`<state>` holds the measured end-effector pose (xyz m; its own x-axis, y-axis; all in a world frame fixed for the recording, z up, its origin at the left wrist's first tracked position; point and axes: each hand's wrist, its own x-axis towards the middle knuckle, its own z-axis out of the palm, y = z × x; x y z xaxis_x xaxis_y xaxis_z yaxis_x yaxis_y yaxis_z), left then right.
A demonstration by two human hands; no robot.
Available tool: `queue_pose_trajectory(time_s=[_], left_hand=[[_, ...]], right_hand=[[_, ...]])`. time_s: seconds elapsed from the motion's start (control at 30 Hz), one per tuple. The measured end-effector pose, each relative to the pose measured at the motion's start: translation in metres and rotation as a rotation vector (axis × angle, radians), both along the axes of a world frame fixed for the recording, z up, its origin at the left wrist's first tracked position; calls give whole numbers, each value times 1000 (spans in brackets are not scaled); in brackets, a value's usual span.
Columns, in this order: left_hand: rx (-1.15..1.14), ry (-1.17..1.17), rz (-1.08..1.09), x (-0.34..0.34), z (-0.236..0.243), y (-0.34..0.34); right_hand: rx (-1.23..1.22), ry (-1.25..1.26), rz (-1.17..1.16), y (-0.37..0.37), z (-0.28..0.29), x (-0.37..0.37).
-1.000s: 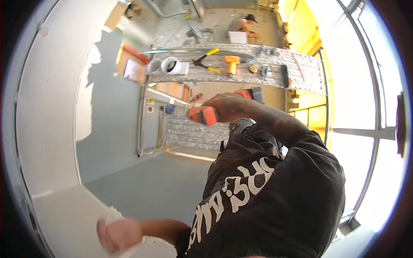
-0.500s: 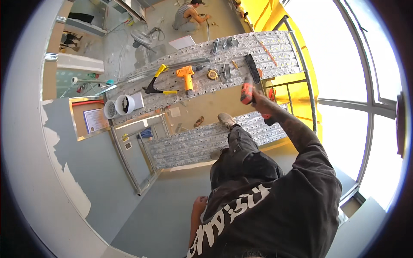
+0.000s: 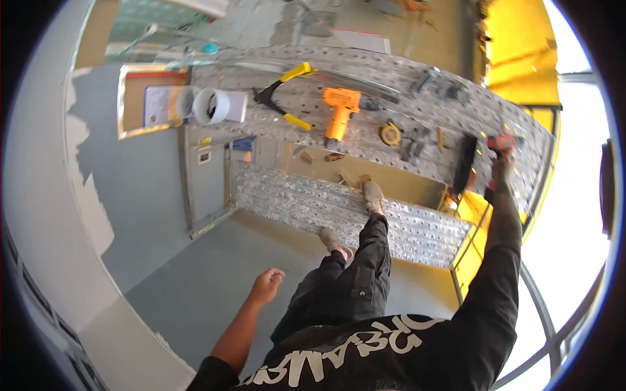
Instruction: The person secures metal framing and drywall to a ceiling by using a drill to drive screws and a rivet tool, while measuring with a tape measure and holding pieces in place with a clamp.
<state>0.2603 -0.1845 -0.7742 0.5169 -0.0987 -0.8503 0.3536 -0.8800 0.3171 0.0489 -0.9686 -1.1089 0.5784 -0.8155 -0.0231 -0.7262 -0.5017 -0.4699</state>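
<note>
Right arm stretched forward, left arm hanging free.

The person's right arm runs fully extended from the shoulder, up the right of the frame, forearm bare below a dark sleeve, ending in the right hand (image 3: 501, 163) with its fingers closed around something small and red-orange; the grip itself is too small to make out in detail. The left arm is bent at the elbow and held out to the side at hip level, forearm bare. The left hand (image 3: 266, 285) is empty, fingers loosely curled inward, touching nothing. Both legs, in dark trousers, extend forward beneath the torso, one foot ahead of the other.
</note>
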Motion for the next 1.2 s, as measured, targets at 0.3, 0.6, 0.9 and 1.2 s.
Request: queue_pose_trajectory(time_s=[0.3, 0.6, 0.9, 1.2], left_hand=[[106, 96, -61, -33, 7, 28], [-160, 88, 95, 11, 7, 9], [-477, -32, 258, 106, -59, 77], [-750, -233, 413, 396, -110, 164]], right_hand=[[-26, 121, -138, 10, -3, 23], [-94, 209, 9, 67, 110, 94], [141, -152, 491, 367, 147, 256], [102, 253, 583, 515, 117, 465]])
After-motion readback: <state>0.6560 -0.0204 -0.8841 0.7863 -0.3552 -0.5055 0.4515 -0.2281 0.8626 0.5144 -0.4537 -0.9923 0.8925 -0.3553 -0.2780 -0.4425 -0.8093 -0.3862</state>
